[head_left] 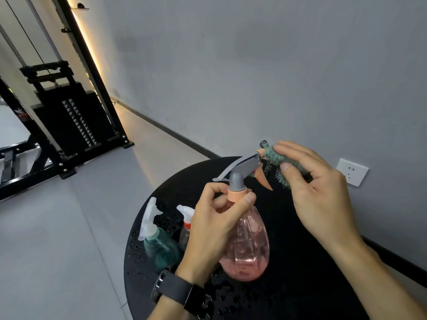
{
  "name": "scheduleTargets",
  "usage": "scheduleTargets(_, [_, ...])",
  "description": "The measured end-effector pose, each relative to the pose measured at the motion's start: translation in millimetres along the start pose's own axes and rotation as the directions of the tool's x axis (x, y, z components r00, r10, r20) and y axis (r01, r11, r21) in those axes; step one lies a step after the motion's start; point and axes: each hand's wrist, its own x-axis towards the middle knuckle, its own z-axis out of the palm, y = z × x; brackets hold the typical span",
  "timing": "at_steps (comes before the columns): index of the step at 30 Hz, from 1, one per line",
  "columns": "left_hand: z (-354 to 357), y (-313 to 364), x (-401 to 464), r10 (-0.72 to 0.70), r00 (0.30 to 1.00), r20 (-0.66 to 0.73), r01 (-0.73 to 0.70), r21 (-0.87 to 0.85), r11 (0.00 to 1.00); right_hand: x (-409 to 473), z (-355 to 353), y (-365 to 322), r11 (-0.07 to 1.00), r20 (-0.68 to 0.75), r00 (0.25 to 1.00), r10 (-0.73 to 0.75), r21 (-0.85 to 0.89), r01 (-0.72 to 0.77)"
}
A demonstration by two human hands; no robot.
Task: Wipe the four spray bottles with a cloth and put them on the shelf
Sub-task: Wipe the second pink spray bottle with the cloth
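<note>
Pink and clear, one spray bottle (246,245) is held over the round black worktop (300,285), the left hand (215,229) curled round its neck. Two more bottles, a green one (159,248) and a red-collared one (186,225), stand just behind that hand. The right hand (321,192) pinches one green cloth (276,161) against the pink bottle's nozzle, thumb under, fingers over.

No readable text, label, brand or number is showing anywhere: the pink spray bottle (247,245), the green spray bottle (159,248) and the bottle with the red collar (186,229) are carrying no legible print, and the red mark on the black gym frame (23,114) is staying too blurred to read
</note>
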Motion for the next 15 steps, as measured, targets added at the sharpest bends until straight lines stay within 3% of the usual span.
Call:
scheduleTargets(4, [-1.4, 1.6, -1.7, 0.019, 0.999, 0.031, -0.02, 0.034, 0.999, 1.3, 0.3, -6.5, 0.941, -0.028, 0.983, 0.184, 0.293, -0.168])
scheduleTargets(8, [-6.5, -0.1, 0.4, 0.053, 0.997, 0.048, -0.056, 0.062, 0.997, 1.2, 1.7, -11.7, 0.781, 0.141, 0.962, 0.236, 0.561, -0.274])
scheduleTargets(11, [-5.4, -1.0, 1.1, 0.101, 0.993, 0.059, -0.109, 0.137, 0.985, -0.7, 4.3, -18.1, 0.71, 0.221, 0.957, 0.189, 0.643, -0.288])
scheduleTargets(15, [2.7, -4.5, -1.6, 0.177, 0.982, 0.064, -0.188, 0.252, 0.949, -5.4, 7.4, -18.0, 0.712, 0.278, 0.948, 0.155, 0.634, -0.302])
